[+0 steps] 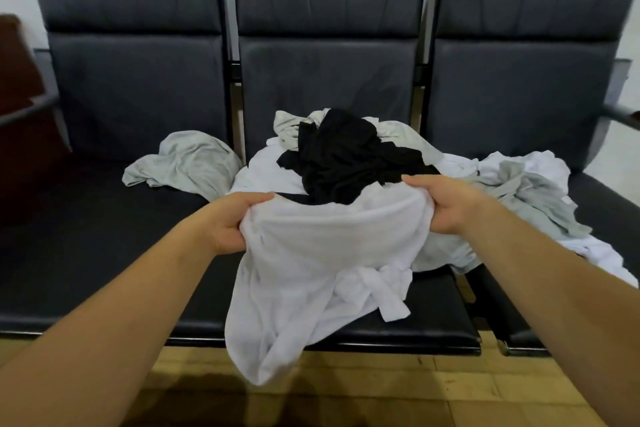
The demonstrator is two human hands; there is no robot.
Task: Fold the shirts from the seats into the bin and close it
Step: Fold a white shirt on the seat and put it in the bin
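Note:
I hold a white shirt [322, 270] up in front of the middle seat; it hangs crumpled down past the seat's front edge. My left hand [235, 222] grips its left edge and my right hand [446, 204] grips its right edge. Behind it a black shirt [346, 159] lies on top of a heap of white and grey shirts on the middle seat. A grey shirt [187, 163] lies on the left seat. More grey and white shirts [530, 191] spread over the right seat. No bin is in view.
Three black padded seats [104, 236] stand joined in a row against a white wall. A metal armrest [620, 114] sticks out at the far right and another at the far left. Yellowish floor tiles [450, 392] lie below the seats.

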